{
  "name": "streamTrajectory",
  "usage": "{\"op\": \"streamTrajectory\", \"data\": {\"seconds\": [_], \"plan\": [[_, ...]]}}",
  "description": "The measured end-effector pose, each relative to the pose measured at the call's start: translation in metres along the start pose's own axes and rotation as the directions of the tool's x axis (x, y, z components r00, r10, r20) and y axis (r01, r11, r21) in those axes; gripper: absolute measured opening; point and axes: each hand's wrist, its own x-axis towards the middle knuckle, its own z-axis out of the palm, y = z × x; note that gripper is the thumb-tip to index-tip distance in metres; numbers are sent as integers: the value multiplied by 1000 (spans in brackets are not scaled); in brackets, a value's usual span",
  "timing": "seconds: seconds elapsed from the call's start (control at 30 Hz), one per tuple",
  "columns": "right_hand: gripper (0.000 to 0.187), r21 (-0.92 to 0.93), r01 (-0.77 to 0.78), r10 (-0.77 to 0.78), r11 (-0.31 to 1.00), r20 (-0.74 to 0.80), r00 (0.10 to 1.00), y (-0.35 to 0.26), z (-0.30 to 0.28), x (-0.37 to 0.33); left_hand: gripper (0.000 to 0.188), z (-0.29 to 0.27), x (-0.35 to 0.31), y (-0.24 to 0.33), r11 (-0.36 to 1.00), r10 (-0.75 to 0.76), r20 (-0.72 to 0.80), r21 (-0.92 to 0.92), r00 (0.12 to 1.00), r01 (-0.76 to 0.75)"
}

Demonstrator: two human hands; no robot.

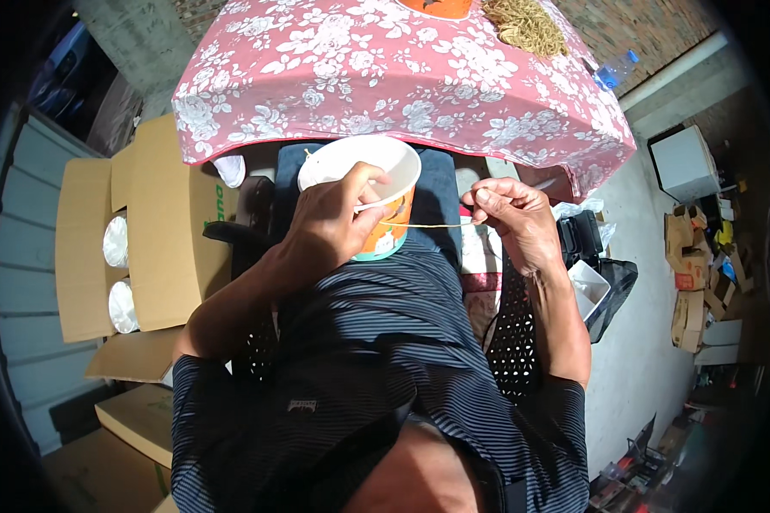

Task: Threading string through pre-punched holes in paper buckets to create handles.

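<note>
A paper bucket [395, 224], white inside with an orange printed wall and a green base, rests tilted on my lap. My left hand [327, 214] is closed on its rim, fingers over the inside and thumb outside. A thin straw-coloured cord [428, 226] stretches almost level from the bucket's side to my right hand [520, 221]. My right hand, off to the right of the bucket, pinches the cord between thumb and fingers. How the cord joins the bucket is hidden by my left hand.
Ahead stands a table with a pink floral cloth [359, 81], bearing a bundle of straw-coloured cords [526, 27], an orange bucket [436, 7] and a plastic bottle [614, 70]. An open cardboard box [158, 227] with white stacks [116, 242] is at left. Cardboard scraps [691, 256] lie far right.
</note>
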Motion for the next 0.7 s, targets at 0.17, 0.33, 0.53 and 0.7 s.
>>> {"op": "streamTrajectory", "data": {"seconds": [0.17,0.33,0.53,0.7], "plan": [[21,-112,-79,77,991,-19,997,10,9,2,20,-6,4,5,995,-81,123,64,989,74],[28,-143,-95,99,985,24,995,8,23,3,16,-8,7,3,993,-89,50,-75,995,93],[28,-134,-39,46,990,46,998,13,29,7,25,-16,8,0,980,-116,89,-149,989,128],[18,-182,-16,31,983,77,997,12,43,11,28,-17,5,-12,972,-12,39,-236,999,21]]}}
